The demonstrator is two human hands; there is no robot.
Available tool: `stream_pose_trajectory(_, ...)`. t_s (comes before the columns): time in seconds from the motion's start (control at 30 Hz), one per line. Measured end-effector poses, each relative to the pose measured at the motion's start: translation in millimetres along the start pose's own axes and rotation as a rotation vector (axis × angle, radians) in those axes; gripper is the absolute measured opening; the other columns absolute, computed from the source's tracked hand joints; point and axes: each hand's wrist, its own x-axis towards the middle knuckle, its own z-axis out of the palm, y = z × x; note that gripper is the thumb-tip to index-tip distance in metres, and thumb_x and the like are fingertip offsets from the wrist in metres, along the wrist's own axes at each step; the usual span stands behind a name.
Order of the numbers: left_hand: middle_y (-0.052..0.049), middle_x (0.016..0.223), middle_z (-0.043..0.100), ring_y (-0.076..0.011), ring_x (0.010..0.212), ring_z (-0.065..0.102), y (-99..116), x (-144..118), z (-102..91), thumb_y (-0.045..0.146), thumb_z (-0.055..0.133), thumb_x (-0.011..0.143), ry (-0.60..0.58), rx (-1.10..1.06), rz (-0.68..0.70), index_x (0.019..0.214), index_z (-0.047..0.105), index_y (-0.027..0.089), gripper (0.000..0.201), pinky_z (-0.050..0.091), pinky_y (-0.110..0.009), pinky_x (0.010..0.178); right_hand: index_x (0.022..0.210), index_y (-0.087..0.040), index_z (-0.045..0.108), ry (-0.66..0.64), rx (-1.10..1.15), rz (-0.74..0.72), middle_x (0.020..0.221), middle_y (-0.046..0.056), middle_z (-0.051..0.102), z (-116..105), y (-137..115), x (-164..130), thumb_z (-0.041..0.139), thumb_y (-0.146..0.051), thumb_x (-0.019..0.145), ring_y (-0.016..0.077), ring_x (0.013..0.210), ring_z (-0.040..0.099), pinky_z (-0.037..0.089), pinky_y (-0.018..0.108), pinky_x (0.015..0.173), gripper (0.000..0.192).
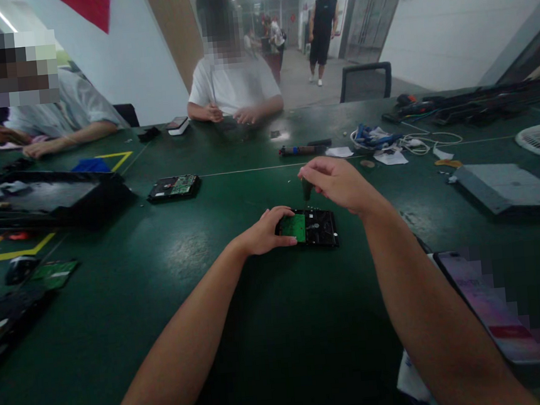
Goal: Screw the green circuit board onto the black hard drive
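Observation:
A black hard drive (320, 226) with a green circuit board lies flat on the dark green table in front of me. My left hand (272, 230) grips its left end, thumb on the near edge and fingers on the far edge. Above the drive's far edge, my right hand (332, 181) is closed around a small dark tool (307, 190), which looks like a short screwdriver pointing down. Its tip is too small to make out, so I cannot tell if it touches the drive.
A second hard drive (174, 188) lies to the left, near a large black tray (46, 190). On the right are a grey metal box (514, 187), a white cable (419, 144) and a phone (489, 303) beside my forearm. Across the table sits a person (234, 83).

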Motion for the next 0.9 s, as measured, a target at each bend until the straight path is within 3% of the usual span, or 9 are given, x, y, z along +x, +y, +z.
stream_pose_trajectory(0.17,-0.013,0.153,0.049,-0.0350,0.140,0.047,-2.0,0.5,0.7,0.045,0.081,0.080,0.003,0.016,0.021,0.142,0.052,0.027,0.071,0.030,-0.058,0.120,0.087,-0.021,0.065,0.072,0.001,0.041,0.084,0.006,0.071,2.8,1.5,1.5,0.063,-0.045,0.095,0.0132,0.058,0.056,0.042,0.032,0.056,0.026)
stream_pose_trajectory(0.3,-0.013,0.153,0.049,-0.0341,0.140,0.047,-2.3,1.2,0.7,0.046,0.081,0.080,-0.005,0.024,0.021,0.143,0.051,0.026,0.073,0.031,-0.056,0.120,0.096,-0.021,0.067,0.027,0.076,0.037,0.100,0.007,0.075,4.9,2.7,1.9,0.055,-0.048,0.100,0.0105,0.054,0.054,0.039,0.031,0.050,0.029)
stream_pose_trajectory(0.53,-0.013,0.153,0.049,-0.0343,0.135,0.050,-2.2,0.9,0.7,0.046,0.081,0.078,0.000,0.007,0.006,0.142,0.052,0.027,0.073,0.037,-0.056,0.115,0.111,-0.023,0.068,-0.043,0.180,0.019,0.102,0.008,0.071,4.5,2.4,1.2,0.051,-0.050,0.103,0.0144,0.063,0.063,0.047,0.032,0.053,0.033)
stream_pose_trajectory(0.77,-0.012,0.153,0.048,-0.0346,0.137,0.048,-1.8,0.2,0.7,0.046,0.082,0.078,0.001,-0.001,0.000,0.142,0.051,0.028,0.073,0.037,-0.056,0.116,0.087,-0.021,0.066,0.133,-0.024,0.085,0.082,0.006,0.070,2.0,4.8,2.0,0.072,-0.051,0.088,0.0158,0.063,0.059,0.042,0.031,0.052,0.030)
stream_pose_trajectory(0.9,-0.013,0.153,0.049,-0.0349,0.139,0.048,0.5,0.0,0.0,0.045,0.080,0.079,-0.002,0.009,0.007,0.142,0.052,0.027,0.072,0.033,-0.058,0.118,0.090,-0.021,0.064,0.081,0.036,0.075,0.090,0.007,0.074,3.8,3.0,1.1,0.066,-0.048,0.093,0.0112,0.052,0.056,0.040,0.031,0.048,0.027)
